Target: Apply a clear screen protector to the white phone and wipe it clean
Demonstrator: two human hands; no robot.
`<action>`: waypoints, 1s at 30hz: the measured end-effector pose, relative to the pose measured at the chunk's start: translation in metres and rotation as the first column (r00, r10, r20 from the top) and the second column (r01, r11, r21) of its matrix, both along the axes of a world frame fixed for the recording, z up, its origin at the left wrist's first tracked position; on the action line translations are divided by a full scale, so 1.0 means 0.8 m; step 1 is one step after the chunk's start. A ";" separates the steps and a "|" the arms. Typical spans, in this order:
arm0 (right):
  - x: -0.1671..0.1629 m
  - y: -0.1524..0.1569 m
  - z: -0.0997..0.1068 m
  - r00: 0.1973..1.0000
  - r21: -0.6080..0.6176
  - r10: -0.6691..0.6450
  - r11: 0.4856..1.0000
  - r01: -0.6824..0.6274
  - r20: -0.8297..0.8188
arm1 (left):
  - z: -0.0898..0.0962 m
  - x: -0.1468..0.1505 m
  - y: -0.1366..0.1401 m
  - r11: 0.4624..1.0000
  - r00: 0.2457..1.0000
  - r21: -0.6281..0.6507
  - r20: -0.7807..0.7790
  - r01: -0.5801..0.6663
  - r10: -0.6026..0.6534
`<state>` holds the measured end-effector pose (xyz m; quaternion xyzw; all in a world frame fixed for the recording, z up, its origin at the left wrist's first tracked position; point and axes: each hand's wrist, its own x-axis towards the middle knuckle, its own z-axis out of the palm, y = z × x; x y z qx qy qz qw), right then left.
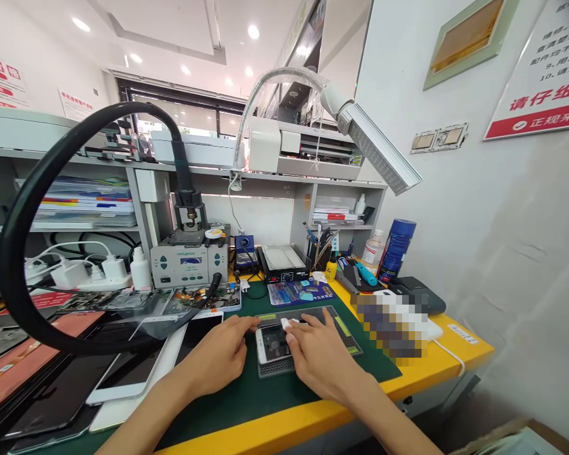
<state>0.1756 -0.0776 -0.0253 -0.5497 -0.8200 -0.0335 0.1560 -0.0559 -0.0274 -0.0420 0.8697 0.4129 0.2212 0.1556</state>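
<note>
A white-framed smartphone (271, 343) with a dark screen lies face up on a grey perforated mat (344, 335). My left hand (220, 351) is at its left side, fingers curled, the fingertips against the phone's upper left corner. Over the right part of the screen is my right hand (320, 347), its thumb and fingers closed on a small white wipe (285, 323) that touches the glass; the index finger stretches forward. The phone's right end is hidden beneath this hand. Under the perforated mat spreads a dark green work mat (237, 398).
A thick black hose (16, 253) arches over phones and tablets (123, 366) at left. Behind stand a rework station (189, 264) and a heating plate (284, 259). A lamp (379, 148) hangs above. Bottles (398, 249) and tools (365, 273) sit at the right rear.
</note>
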 end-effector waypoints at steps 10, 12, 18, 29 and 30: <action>-0.001 -0.043 -0.012 0.999 -0.010 -0.045 0.999 0.045 0.017 | 0.002 0.000 -0.001 1.000 1.000 -0.028 0.007 -0.003 0.003; 0.002 -0.054 -0.010 0.999 -0.030 -0.035 0.999 0.036 0.020 | 0.002 0.000 -0.001 1.000 1.000 -0.015 0.007 0.001 -0.001; 0.004 -0.046 -0.003 1.000 0.025 -0.027 0.999 0.027 0.008 | 0.001 0.001 -0.002 1.000 1.000 0.004 -0.009 -0.006 0.006; -0.012 -0.007 0.011 1.000 0.026 0.003 1.000 -0.003 -0.006 | 0.004 0.003 -0.005 1.000 1.000 -0.014 0.002 -0.007 0.007; -0.011 -0.010 0.009 1.000 0.023 -0.002 1.000 0.002 -0.012 | 0.004 0.003 -0.005 1.000 1.000 -0.012 0.005 -0.006 0.006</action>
